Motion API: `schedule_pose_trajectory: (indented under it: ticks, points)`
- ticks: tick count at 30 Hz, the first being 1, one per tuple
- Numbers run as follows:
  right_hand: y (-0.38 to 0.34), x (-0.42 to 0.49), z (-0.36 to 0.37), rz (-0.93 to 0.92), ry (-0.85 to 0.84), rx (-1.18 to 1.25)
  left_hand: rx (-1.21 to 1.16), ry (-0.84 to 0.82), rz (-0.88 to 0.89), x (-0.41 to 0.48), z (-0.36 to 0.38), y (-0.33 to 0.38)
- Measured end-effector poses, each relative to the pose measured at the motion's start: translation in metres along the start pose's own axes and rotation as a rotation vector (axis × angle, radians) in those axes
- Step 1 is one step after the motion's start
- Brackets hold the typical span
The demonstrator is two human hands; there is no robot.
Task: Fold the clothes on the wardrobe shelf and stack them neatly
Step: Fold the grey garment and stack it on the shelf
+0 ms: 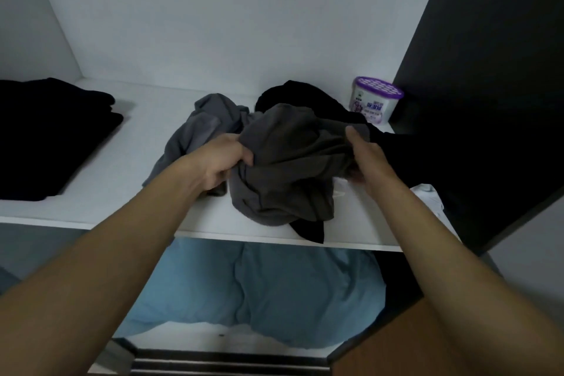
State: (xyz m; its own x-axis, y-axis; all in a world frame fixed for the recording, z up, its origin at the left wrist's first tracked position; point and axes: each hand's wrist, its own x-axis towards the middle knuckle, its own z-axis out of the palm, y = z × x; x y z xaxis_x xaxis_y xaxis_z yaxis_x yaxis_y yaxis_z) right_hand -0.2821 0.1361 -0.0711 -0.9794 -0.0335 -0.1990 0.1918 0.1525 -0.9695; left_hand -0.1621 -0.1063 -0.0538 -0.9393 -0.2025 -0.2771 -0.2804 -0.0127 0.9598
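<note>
At the far left of the white shelf (128,159), a stack of folded black clothes (45,137) lies flat, well apart from the loose pile. Moving right, a lighter grey garment (195,128) lies crumpled on the shelf, partly behind your left hand (219,162). Your left hand is closed, fingers curled into the left edge of the dark grey garment (290,168) and gripping a bunch of its fabric. The dark grey garment is unfolded and bunched between your two hands, near the front middle of the shelf; its lower part rests on the shelf surface. A black garment (305,94) lies crumpled behind it, and a black corner of cloth shows from under its front edge at the shelf lip. Your right hand (366,159) holds the right edge of the dark grey garment, thumb on top of the fabric and fingers tucked beneath. A white garment (427,195) lies on the shelf past your right wrist. At the back right corner stands a white tub with a purple lid (377,101), just beside the dark side panel (488,70) of the wardrobe. Below the shelf, blue fabric (274,290) fills the lower compartment.
</note>
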Motion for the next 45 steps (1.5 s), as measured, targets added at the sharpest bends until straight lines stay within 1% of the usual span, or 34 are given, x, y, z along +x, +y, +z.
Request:
schedule_pose_trajectory:
  ticks: [1,2,4,5,7,8,10,12,14,16,18,20,21,24,25,26,28,29,30,31,32,33,35,38,39,40,41,42,43,44,45]
  points:
    - [0.0,0.007,0.007,0.021,-0.026,0.029,0.024,-0.046,-0.046,-0.004,-0.005,-0.005]
    - [0.001,0.013,0.015,0.001,-0.029,0.001,0.042,-0.075,-0.093,-0.008,-0.01,-0.009]
    - [0.004,0.017,0.032,-0.077,-0.015,-0.103,0.021,-0.114,-0.153,-0.012,-0.021,-0.014]
    - [0.004,0.016,0.038,-0.11,-0.012,-0.11,-0.015,-0.136,-0.171,-0.011,-0.024,-0.014]
    - [0.003,0.006,0.047,-0.182,-0.044,-0.021,-0.101,-0.166,-0.206,-0.006,-0.027,-0.012]
    - [0.001,-0.003,0.049,-0.259,-0.095,0.026,-0.156,-0.164,-0.229,-0.002,-0.027,-0.01]
    - [-0.001,-0.029,0.053,-0.468,-0.286,0.03,-0.263,-0.191,-0.25,0.002,-0.023,-0.003]
    - [-0.002,-0.061,0.054,-0.643,-0.546,-0.084,-0.326,-0.224,-0.228,0.002,-0.016,0.004]
    - [0.002,-0.09,0.056,-0.704,-0.761,-0.31,-0.354,-0.196,-0.193,0.001,-0.008,0.009]
    - [0.009,-0.109,0.059,-0.688,-0.852,-0.544,-0.381,-0.122,-0.167,-0.003,-0.002,0.009]
    - [0.017,-0.119,0.057,-0.635,-0.835,-0.622,-0.437,-0.085,-0.141,-0.013,0.001,0.002]
    - [0.022,-0.131,0.052,-0.537,-0.762,-0.585,-0.508,-0.071,-0.075,-0.024,-0.004,-0.008]
    - [0.021,-0.137,0.051,-0.487,-0.672,-0.544,-0.533,-0.061,-0.02,-0.032,-0.008,-0.011]
    - [0.013,-0.144,0.052,-0.379,-0.171,-0.349,-0.526,-0.047,0.119,-0.063,-0.022,-0.021]
    - [0.007,-0.149,0.056,-0.307,-0.093,-0.274,-0.504,-0.052,0.14,-0.074,-0.026,-0.024]
    - [0.001,-0.155,0.062,-0.208,-0.087,-0.224,-0.477,-0.066,0.149,-0.086,-0.031,-0.029]
    - [-0.006,-0.168,0.078,-0.01,-0.187,-0.172,-0.412,-0.134,0.14,-0.109,-0.042,-0.041]
    - [-0.006,-0.175,0.088,0.041,-0.239,-0.14,-0.383,-0.198,0.131,-0.119,-0.047,-0.048]
    - [-0.003,-0.182,0.099,0.056,-0.27,-0.1,-0.356,-0.276,0.12,-0.129,-0.051,-0.054]
    - [0.001,-0.188,0.11,0.039,-0.267,-0.05,-0.32,-0.343,0.111,-0.138,-0.054,-0.061]
    - [0.005,-0.196,0.12,0.0,-0.235,-0.025,-0.265,-0.376,0.104,-0.144,-0.056,-0.068]
    - [0.009,-0.203,0.128,-0.039,-0.188,-0.014,-0.189,-0.367,0.103,-0.149,-0.058,-0.074]
    - [0.018,-0.219,0.138,-0.083,-0.127,0.038,-0.009,-0.288,0.126,-0.156,-0.065,-0.084]
    - [0.032,-0.241,0.14,-0.093,-0.08,0.132,0.299,-0.074,0.179,-0.167,-0.082,-0.095]
    - [0.037,-0.248,0.139,-0.092,-0.077,0.138,0.329,0.014,0.21,-0.172,-0.088,-0.098]
    - [0.043,-0.256,0.137,-0.09,-0.079,0.127,0.31,0.098,0.265,-0.176,-0.093,-0.103]
    - [0.05,-0.263,0.136,-0.088,-0.09,0.105,0.286,0.165,0.352,-0.178,-0.097,-0.107]
    - [0.056,-0.271,0.134,-0.082,-0.109,0.079,0.274,0.196,0.449,-0.182,-0.098,-0.108]
    - [0.062,-0.278,0.133,-0.076,-0.133,0.056,0.273,0.18,0.515,-0.188,-0.098,-0.108]
    - [0.067,-0.284,0.133,-0.075,-0.163,0.033,0.277,0.136,0.53,-0.194,-0.094,-0.107]
    - [0.07,-0.29,0.132,-0.078,-0.196,0.015,0.296,0.085,0.488,-0.2,-0.09,-0.106]
